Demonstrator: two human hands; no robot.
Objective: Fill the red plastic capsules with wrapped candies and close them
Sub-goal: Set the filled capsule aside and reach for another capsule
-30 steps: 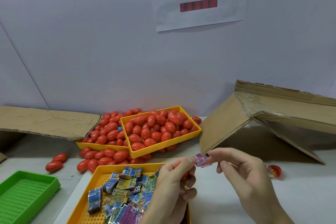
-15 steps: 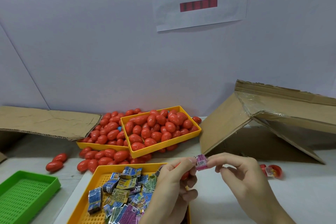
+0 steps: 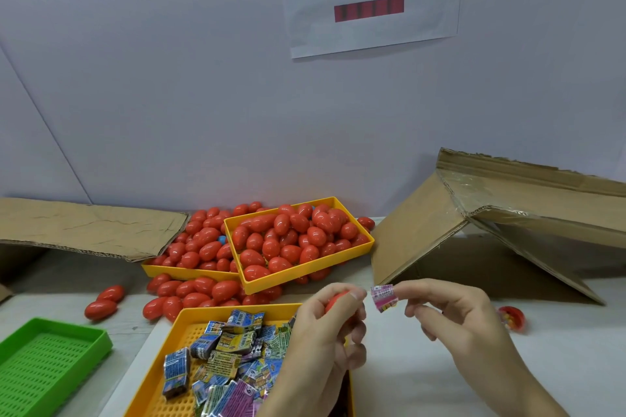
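My right hand (image 3: 454, 315) has drawn its pinched pink wrapped candy (image 3: 383, 296) slightly away from the red capsule (image 3: 338, 302) gripped in my left hand (image 3: 325, 335) above the candy tray (image 3: 176, 335), so loading is underway and next I judge it must go in.

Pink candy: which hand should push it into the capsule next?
Right. The right hand already pinches the pink candy just beside the red capsule, which the left hand grips. The left hand is occupied steadying it, so the right probably only needs a short inward move.

White table (image 3: 423, 366): three yellow trays (image 3: 306, 276), green tray (image 3: 50, 362), loose red capsules (image 3: 189, 291), cardboard (image 3: 440, 247).
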